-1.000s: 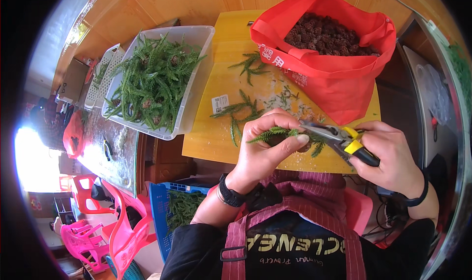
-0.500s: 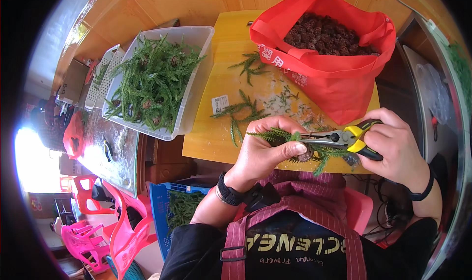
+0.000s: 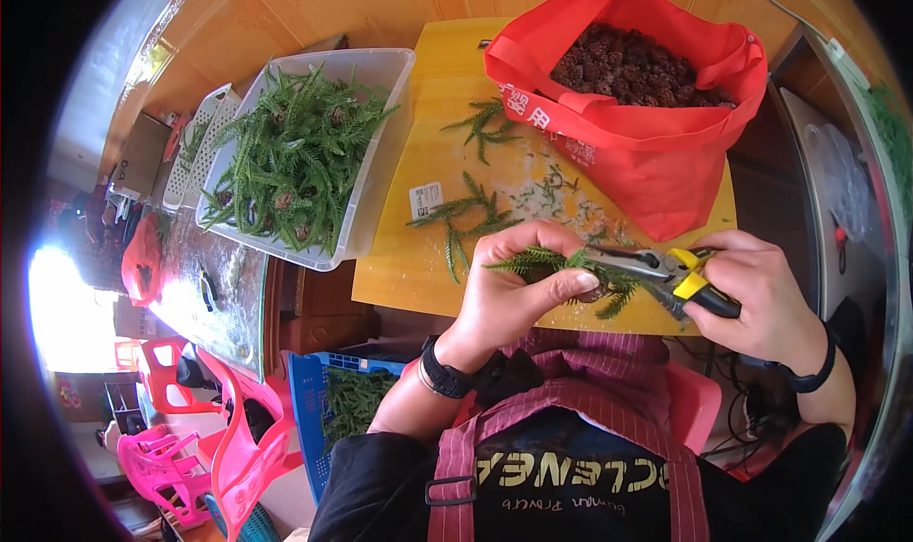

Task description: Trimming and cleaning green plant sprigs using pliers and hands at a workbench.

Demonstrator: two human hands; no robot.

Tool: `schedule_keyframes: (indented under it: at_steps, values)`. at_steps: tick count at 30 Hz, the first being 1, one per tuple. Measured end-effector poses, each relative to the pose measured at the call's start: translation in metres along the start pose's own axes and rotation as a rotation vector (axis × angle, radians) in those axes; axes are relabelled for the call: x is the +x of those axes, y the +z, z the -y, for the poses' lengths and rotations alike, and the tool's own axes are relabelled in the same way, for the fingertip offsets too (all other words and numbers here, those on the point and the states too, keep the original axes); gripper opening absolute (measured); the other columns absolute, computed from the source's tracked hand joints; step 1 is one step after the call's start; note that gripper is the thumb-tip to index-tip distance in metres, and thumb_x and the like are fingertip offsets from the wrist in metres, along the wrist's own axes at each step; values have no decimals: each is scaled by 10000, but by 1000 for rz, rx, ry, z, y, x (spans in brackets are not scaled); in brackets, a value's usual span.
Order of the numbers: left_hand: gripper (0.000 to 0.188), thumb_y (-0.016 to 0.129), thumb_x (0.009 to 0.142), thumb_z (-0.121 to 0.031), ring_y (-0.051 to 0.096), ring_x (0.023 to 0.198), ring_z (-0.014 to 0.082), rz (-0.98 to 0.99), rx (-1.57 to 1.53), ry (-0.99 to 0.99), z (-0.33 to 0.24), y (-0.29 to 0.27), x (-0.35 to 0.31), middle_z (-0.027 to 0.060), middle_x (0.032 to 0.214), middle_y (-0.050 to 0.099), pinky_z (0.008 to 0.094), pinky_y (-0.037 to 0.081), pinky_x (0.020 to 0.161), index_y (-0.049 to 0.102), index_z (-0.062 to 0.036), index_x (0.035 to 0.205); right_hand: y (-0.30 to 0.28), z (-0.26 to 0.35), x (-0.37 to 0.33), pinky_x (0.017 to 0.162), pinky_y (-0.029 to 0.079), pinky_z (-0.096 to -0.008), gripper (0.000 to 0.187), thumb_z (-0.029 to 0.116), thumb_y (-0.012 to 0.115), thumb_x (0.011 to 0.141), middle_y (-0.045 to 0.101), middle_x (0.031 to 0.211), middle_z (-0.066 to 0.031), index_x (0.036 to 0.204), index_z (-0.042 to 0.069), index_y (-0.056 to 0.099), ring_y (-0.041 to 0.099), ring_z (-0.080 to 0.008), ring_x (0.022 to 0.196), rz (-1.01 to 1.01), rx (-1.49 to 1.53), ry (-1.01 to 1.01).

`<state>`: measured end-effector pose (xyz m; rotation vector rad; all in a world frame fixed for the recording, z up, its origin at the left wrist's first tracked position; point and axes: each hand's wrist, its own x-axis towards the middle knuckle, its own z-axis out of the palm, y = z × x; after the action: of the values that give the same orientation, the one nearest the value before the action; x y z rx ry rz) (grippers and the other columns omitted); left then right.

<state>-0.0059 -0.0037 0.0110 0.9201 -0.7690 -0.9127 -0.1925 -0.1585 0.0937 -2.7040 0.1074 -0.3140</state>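
Note:
Between the thumb and fingers of my left hand (image 3: 518,280) is a green artificial pine sprig (image 3: 618,293). A brown pine cone, partly hidden by the thumb, sits against the sprig. My right hand (image 3: 756,280) is wrapped round the yellow-and-black handles of a pair of pliers (image 3: 683,274). The jaws of the pliers reach left to the sprig, right beside my left fingertips. Exactly what the jaw tips grip cannot be made out. Two loose pine sprigs, one nearer (image 3: 466,217) and one farther (image 3: 483,128), lie on the yellow table (image 3: 399,280).
A red bag (image 3: 637,162) full of pine cones (image 3: 628,67) stands at the table's back right. Left of the table is a clear plastic bin (image 3: 366,228) heaped with finished-looking sprigs. Green scraps and white crumbs litter the tabletop. Below left are a blue crate (image 3: 314,418) and pink chairs (image 3: 247,428).
The pliers have tilted, their handles dipping slightly toward me as my right hand shifts a little left. The sprig's right end has turned slightly. My left hand stays nearly still.

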Motion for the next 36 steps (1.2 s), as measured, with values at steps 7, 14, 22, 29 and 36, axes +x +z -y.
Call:
schedule_keyframes:
  at_steps: [7,14,22,29,36]
  values:
    - [162,695,752,4,583,737,108,-7,-19,34,2,0,1,52,816,588,235,480,664,576,21,861,0,7,2,629,465,-387,206,104,677,587,557,650,-124,658,-6,518,572,-328,756,14,-22,64]
    - [179,703,740,7,570,757,103,-17,186,73,4,-2,2,50,806,593,229,462,674,574,18,863,1,13,2,552,463,-354,165,113,680,622,570,617,-81,660,38,538,575,-255,694,-62,-195,25]
    - [139,650,794,1,612,793,126,-8,-163,-132,6,-5,3,56,868,624,265,505,743,575,9,911,10,2,6,705,464,-340,244,160,688,685,591,833,-164,827,-13,591,586,-301,808,-166,281,206]
    - [216,617,782,55,590,900,135,37,-134,-172,1,1,2,70,956,612,275,496,787,560,2,984,56,-4,16,723,431,-262,287,56,699,668,580,958,-113,920,-28,590,563,-162,809,-269,558,292]
    - [184,664,761,33,592,835,104,-100,136,6,1,3,1,33,859,622,234,484,749,581,-4,921,74,-9,12,772,417,-230,274,-37,636,712,578,946,-37,976,-9,567,537,-90,845,-260,868,521]
